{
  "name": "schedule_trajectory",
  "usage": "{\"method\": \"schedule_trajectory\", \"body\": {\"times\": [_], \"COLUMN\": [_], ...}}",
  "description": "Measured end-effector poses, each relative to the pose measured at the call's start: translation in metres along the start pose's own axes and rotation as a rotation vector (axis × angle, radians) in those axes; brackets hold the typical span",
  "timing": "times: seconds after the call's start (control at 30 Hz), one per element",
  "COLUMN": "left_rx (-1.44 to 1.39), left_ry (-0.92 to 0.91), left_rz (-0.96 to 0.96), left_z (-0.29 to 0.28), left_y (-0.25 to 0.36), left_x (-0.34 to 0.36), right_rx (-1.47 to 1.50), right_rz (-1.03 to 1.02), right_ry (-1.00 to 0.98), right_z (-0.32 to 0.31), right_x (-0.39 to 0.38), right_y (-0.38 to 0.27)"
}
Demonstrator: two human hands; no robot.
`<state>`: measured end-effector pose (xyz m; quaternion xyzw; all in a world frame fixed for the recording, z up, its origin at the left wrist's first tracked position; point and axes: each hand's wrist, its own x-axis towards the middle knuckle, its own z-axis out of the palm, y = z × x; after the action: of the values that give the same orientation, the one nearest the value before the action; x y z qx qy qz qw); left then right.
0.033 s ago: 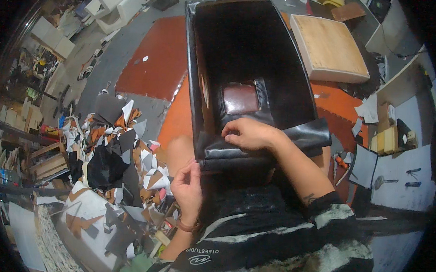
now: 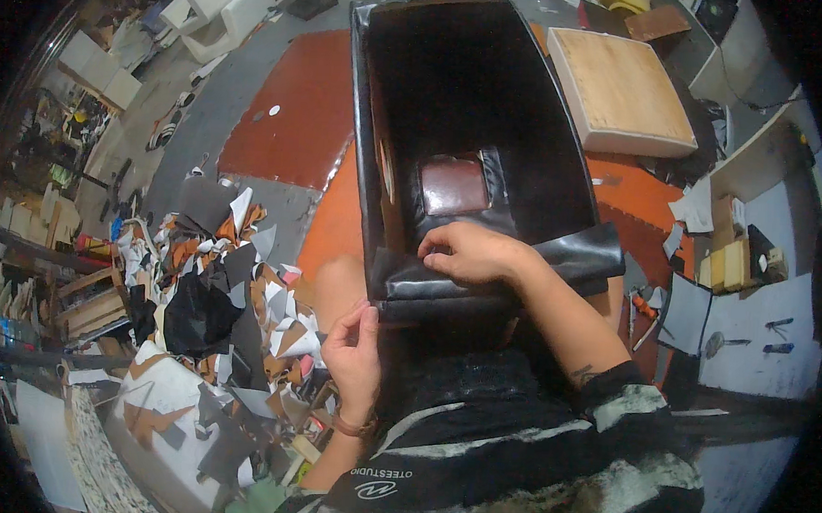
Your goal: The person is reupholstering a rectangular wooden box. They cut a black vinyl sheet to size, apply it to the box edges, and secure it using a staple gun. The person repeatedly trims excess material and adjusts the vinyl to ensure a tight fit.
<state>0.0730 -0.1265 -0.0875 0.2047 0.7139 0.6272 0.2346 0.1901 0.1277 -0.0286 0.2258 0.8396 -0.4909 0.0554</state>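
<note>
A long, box-like frame (image 2: 473, 85) with a dark hollow inside stands in front of me, its near end at my lap. Shiny black leatherette (image 2: 428, 286) covers its rim and lies in a loose fold across the near end. Inside, a glossy reddish-brown square (image 2: 454, 186) shows with black material around it. My left hand (image 2: 352, 357) is closed, thumb and fingers pinched at the near left corner of the leatherette. Across the fold lies my right hand (image 2: 473, 254), fingers curled against the black material; their tips are partly hidden.
Scraps of leather and fabric (image 2: 284, 329) are heaped at the left. A wood-topped padded block (image 2: 625, 87) stands at the far right. Red-brown sheeting (image 2: 293, 114) covers floor at the far left. An orange-handled tool (image 2: 645, 306) lies right, near a white board (image 2: 756, 336) with metal tools.
</note>
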Motion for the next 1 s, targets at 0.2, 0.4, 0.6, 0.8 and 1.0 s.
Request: {"method": "schedule_trajectory", "body": {"times": [0.2, 0.4, 0.6, 0.8, 1.0], "left_rx": [-0.114, 0.056, 0.13, 0.259, 0.238], "left_ry": [-0.011, 0.014, 0.089, 0.094, 0.04], "left_rz": [-0.027, 0.084, 0.3, 0.417, 0.37], "left_z": [0.011, 0.015, 0.019, 0.02, 0.017], "left_y": [0.013, 0.007, 0.0, 0.005, 0.012], "left_x": [0.004, 0.004, -0.001, 0.001, 0.0], "right_rx": [-0.032, -0.005, -0.038, -0.307, -0.616], "right_rz": [-0.029, 0.015, -0.046, -0.363, -0.632], "right_ry": [0.007, -0.008, 0.069, 0.472, 0.602], "right_z": [-0.002, -0.001, 0.005, 0.015, 0.046], "right_x": [0.007, 0.004, 0.007, -0.003, -0.032], "right_y": [0.004, -0.002, 0.008, -0.007, -0.047]}}
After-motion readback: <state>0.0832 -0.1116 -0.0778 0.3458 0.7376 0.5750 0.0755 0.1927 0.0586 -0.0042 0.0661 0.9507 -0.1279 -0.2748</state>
